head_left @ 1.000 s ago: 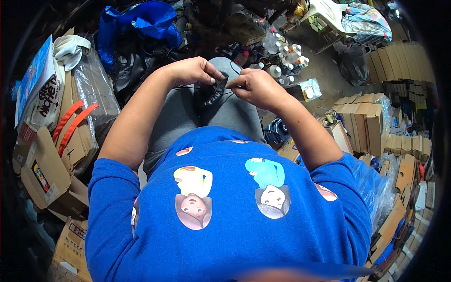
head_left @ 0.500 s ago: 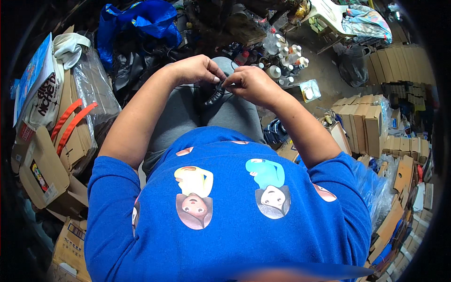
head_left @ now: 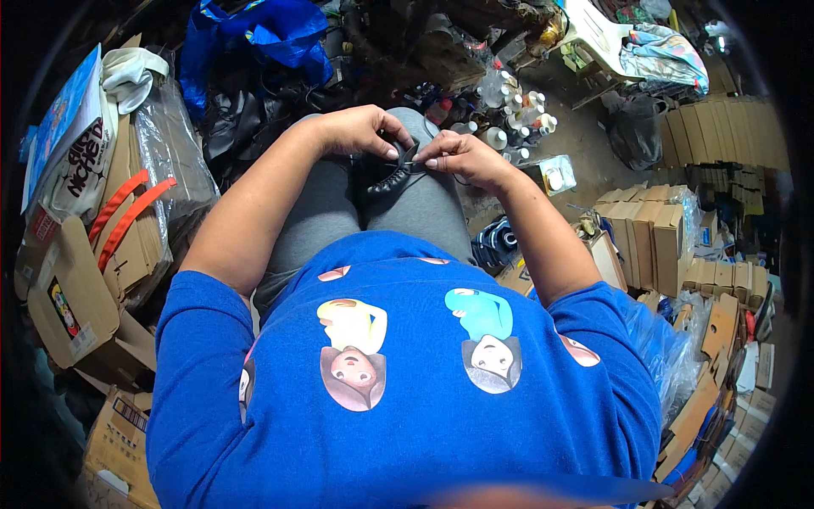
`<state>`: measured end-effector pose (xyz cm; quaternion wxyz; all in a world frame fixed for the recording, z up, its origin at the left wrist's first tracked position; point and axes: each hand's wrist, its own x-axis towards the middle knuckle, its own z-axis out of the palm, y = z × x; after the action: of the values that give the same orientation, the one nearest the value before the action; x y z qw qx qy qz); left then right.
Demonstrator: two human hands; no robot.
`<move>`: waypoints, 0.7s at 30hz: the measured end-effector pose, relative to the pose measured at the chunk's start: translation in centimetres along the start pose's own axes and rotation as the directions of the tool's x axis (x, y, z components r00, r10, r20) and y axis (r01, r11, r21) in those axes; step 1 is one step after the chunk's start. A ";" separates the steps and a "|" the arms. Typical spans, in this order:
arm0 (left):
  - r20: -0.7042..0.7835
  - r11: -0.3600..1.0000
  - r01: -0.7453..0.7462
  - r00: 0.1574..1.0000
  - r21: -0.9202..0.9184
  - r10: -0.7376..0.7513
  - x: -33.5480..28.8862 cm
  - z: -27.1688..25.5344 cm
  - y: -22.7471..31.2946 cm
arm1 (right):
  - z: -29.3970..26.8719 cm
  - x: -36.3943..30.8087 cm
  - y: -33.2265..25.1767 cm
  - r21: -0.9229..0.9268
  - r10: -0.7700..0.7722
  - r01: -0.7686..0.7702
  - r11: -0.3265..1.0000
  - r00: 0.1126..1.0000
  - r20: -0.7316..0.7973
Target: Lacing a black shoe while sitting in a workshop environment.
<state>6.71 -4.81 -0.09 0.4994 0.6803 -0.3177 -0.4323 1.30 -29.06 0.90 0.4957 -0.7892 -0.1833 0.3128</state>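
Observation:
A black lace-up shoe (head_left: pixel 388 180) lies in my lap between my grey-trousered knees. My left hand (head_left: pixel 356 131) rests over its far end, fingers curled down onto the shoe and its lace. My right hand (head_left: pixel 459 158) pinches a thin black lace (head_left: pixel 414 165) at the shoe's top, fingertips close to those of the left hand. Most of the shoe is hidden under both hands. My blue printed shirt fills the lower part of the view.
Brown cardboard boxes (head_left: pixel 80 297) and a clear plastic bag with orange straps (head_left: pixel 136 208) crowd my left. A blue bag (head_left: pixel 254 34) lies ahead. Several white bottles (head_left: pixel 517 110) stand on the ground ahead right. Stacked flat cartons (head_left: pixel 661 229) fill the right side.
My hands have shifted slightly on the shoe, the right hand drawing the lace a little toward the right. The shoe stays in my lap.

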 end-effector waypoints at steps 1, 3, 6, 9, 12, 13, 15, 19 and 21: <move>-0.003 1.000 -0.003 1.000 0.000 0.003 0.0 0.0 -0.1 | 0.2 0.0 0.2 -0.004 0.000 0.000 1.000 1.000 0.002; -0.035 0.999 -0.023 0.999 0.040 0.024 -0.1 0.2 -0.3 | 1.2 0.0 0.1 0.059 0.006 -0.001 0.998 0.997 -0.074; -0.061 0.996 0.026 0.998 0.083 -0.021 -0.2 0.4 0.0 | 3.0 0.1 -1.1 0.267 0.109 -0.076 0.961 0.987 -0.115; -0.351 0.937 -0.001 0.927 0.348 0.131 -1.2 1.1 0.8 | 3.5 0.0 -1.8 -0.012 -0.027 0.025 1.000 0.970 -0.243; -0.502 0.941 0.074 0.858 0.329 0.108 -3.3 1.4 0.7 | 3.2 -0.6 -2.6 -0.270 -0.156 0.079 0.960 0.948 -0.278; -0.534 0.917 0.027 0.820 0.398 0.208 -4.2 1.9 0.5 | 3.2 -0.9 -2.9 -0.286 -0.134 0.052 0.957 0.952 -0.276; -0.562 0.945 0.046 0.813 0.323 0.152 -5.9 3.1 1.1 | 3.3 -1.4 -2.4 -0.331 -0.128 0.033 0.943 0.954 -0.271; -0.651 0.904 0.093 0.724 0.418 0.226 -7.7 6.4 0.2 | 5.0 -2.6 -3.3 -0.699 -0.319 0.038 0.714 0.907 -0.277; -0.672 0.765 0.226 0.661 0.603 0.335 -7.9 7.4 -0.3 | 6.2 -3.1 -3.9 -0.710 -0.311 0.003 0.704 0.900 -0.305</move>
<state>-3.34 -0.85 0.81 0.3341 0.9125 -0.2329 0.0387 -5.11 -25.09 3.42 0.2153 -0.9443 -0.2489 0.0073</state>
